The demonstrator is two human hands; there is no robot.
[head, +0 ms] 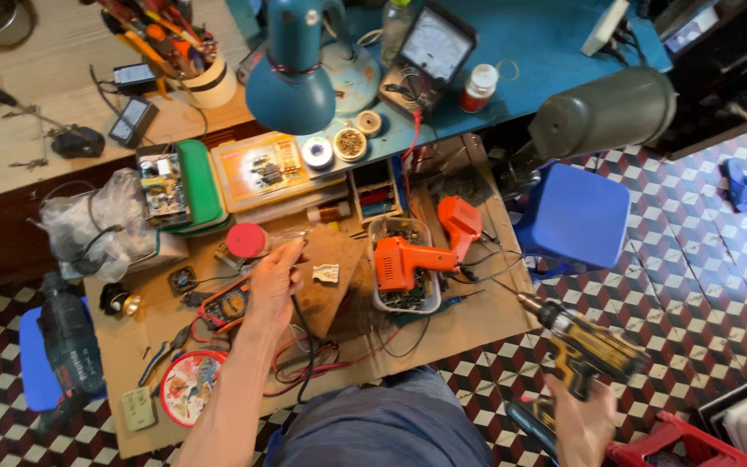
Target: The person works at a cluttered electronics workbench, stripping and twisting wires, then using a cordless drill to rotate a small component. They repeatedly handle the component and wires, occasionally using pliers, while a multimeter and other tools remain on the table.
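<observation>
My right hand (583, 424) grips a yellow and black cordless drill (579, 344) by its handle, out to the right above the tiled floor, its chuck pointing up-left. My left hand (274, 281) reaches over the low cardboard-covered work surface (469, 316) and holds a thin black lead between its fingers, just left of a brown board (330, 281) with a small white part on it. An orange multimeter (228, 304) lies under my left wrist. An orange soldering gun (412, 255) rests in a clear tub of parts to the right.
A teal desk lamp (291, 73) and an analog meter (430, 47) stand on the blue bench. A blue stool (574, 216) is at right, a dark power drill (69, 342) at left. Pliers, a round tin, a circuit board and parts boxes crowd the surface.
</observation>
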